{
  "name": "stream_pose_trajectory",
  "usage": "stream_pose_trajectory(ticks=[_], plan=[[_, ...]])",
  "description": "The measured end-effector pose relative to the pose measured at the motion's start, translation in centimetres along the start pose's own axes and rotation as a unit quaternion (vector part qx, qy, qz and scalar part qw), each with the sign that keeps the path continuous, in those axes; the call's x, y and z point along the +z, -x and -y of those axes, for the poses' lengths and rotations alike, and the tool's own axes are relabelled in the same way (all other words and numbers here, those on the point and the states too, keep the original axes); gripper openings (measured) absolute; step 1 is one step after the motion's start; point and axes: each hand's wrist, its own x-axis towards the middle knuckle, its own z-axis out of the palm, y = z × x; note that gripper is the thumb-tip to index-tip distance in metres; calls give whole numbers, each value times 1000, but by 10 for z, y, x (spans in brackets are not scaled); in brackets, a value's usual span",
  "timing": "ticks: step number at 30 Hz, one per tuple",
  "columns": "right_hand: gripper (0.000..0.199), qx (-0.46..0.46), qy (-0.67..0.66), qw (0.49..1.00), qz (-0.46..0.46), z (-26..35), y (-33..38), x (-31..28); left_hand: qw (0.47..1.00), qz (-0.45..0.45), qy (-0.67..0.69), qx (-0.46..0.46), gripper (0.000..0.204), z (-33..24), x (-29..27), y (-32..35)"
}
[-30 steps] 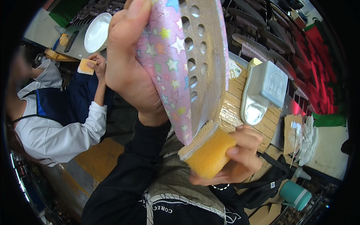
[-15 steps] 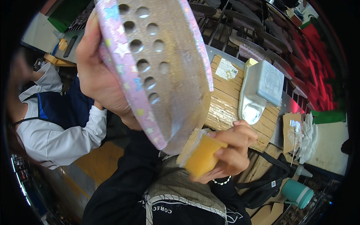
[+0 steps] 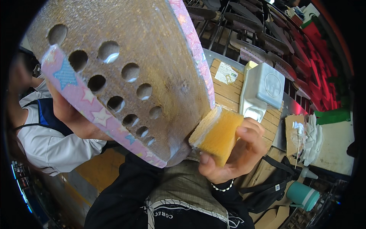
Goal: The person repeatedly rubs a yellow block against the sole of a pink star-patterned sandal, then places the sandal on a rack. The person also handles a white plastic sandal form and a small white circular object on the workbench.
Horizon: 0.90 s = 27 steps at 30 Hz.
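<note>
My left hand (image 3: 74,116) grips a shoe sole (image 3: 167,76), with the fingers mostly hidden behind it. The sole has a brown, glossy face with rows of round holes. Pink star-patterned bands run along both its edges. Between the fingers and thumb of my right hand (image 3: 244,152) is a yellow block of sponge (image 3: 219,133). The sponge's pale, whitish side faces the sole and lies against or very close to its lower right edge.
On the right, a grey-white plastic container (image 3: 267,86) stands on a cardboard-covered surface (image 3: 225,95). Racks behind hold many sole-shaped pieces (image 3: 276,42). White gloves (image 3: 312,133), a black bag (image 3: 267,191) and a teal cup (image 3: 305,195) sit at right. A co-worker in white sleeves (image 3: 57,149) is at left.
The sole has come closer and tilted, its upper part swinging left. My left hand has moved left and down. My right hand has carried the sponge up and right along the sole's edge.
</note>
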Motion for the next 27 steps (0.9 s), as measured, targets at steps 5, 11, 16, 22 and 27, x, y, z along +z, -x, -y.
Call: stream_pose_trajectory(ticks=[5, 11, 16, 22, 27], plan=[[62, 101, 37, 994, -29, -1, 2, 1, 1000, -6, -14, 4, 40, -3, -2, 2], [59, 28, -21, 999, -17, 9, 4, 2, 998, -22, -46, 32, 32, -6, -16, 1], [52, 15, 20, 999, 43, 10, 19, 9, 995, -36, -76, 61, 26, -9, -39, -4], [66, -69, -50, 995, -52, -1, -25, 11, 988, -50, -132, 57, 20, 42, -29, 3], [61, -20, 69, 995, 66, -9, -59, 15, 974, -176, -145, -12, 22, 66, -10, 16]])
